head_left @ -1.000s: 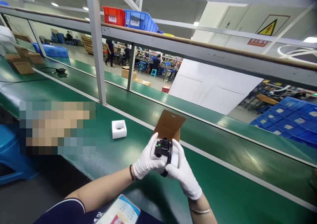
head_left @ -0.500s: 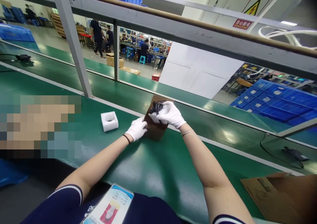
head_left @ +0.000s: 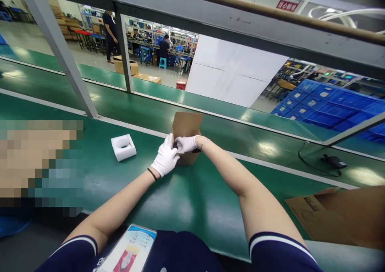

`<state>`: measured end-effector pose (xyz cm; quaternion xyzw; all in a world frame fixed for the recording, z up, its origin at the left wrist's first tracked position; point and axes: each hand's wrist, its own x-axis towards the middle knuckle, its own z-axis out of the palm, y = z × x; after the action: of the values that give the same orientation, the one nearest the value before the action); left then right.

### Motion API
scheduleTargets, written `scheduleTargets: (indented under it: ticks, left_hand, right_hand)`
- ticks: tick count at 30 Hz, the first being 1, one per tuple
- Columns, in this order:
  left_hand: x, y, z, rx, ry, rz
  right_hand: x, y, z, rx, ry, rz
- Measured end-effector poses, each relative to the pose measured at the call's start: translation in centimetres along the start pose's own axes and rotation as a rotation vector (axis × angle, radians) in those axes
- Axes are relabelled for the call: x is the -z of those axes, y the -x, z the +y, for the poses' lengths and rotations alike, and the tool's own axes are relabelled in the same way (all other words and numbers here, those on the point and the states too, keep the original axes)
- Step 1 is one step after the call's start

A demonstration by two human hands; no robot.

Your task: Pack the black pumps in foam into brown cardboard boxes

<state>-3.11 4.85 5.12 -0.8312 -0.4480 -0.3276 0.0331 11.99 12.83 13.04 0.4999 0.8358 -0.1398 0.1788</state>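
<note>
A small brown cardboard box [head_left: 188,158] stands on the green work surface with its lid flap [head_left: 188,123] raised. My left hand [head_left: 165,158], in a white glove, grips the box's left side. My right hand [head_left: 185,144], also gloved, reaches into the box mouth with its fingers curled. Dark bits of a black cable bundle show beside those fingers; the box and glove hide most of it. To the left lies a white foam block [head_left: 130,147] with an oval hole, apart from both hands.
A black power adapter [head_left: 333,162] with its cord lies on the belt at right. A large open carton [head_left: 337,216] stands at near right. A slanted metal post [head_left: 64,59] and an overhead rail [head_left: 228,19] frame the bench. Blue bins [head_left: 331,107] are stacked beyond.
My right hand has lowered the black cable bundle and white foam into the box. The box's lid flap now stands upright behind it. My left hand has shifted up along the box's side.
</note>
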Motion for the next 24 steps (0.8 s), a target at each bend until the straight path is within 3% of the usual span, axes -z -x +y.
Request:
scheduleTargets:
  ticks: [5, 8, 13, 17, 19, 22, 23, 24]
  left_hand:
    - [-0.3, 0.3, 0.6, -0.025, 0.023, 0.045]
    - [-0.3, 0.0, 0.7, -0.057, 0.065, 0.079]
    - [-1.0, -1.1, 0.2, -0.132, 0.171, 0.086]
    - [-1.8, -1.0, -0.5, -0.202, 0.152, 0.154]
    - [-2.2, -0.8, -0.8, -0.223, 0.154, 0.188]
    - [-2.5, -0.9, -1.0, -0.292, 0.286, 0.196]
    - [-2.5, -1.2, -1.0, -0.320, 0.337, 0.196]
    - [-2.4, -1.5, -0.9, -0.352, 0.378, 0.178]
  right_hand:
    - [-0.5, 1.6, -2.1, -0.228, 0.072, 0.085]
    - [-1.5, 2.1, -2.1, -0.295, 0.009, 0.148]
    - [-2.3, 3.0, -0.2, -0.106, -0.047, 0.191]
    - [-1.7, 5.7, 0.9, 0.008, -0.091, 0.244]
    - [-1.9, 7.6, 2.4, 0.034, -0.218, 0.483]
    - [-3.6, 9.2, 5.8, 0.028, -0.723, 1.018]
    - [-4.5, 9.1, 6.7, 0.014, -0.932, 1.091]
    - [-5.5, 8.6, 7.4, -0.003, -1.103, 1.084]
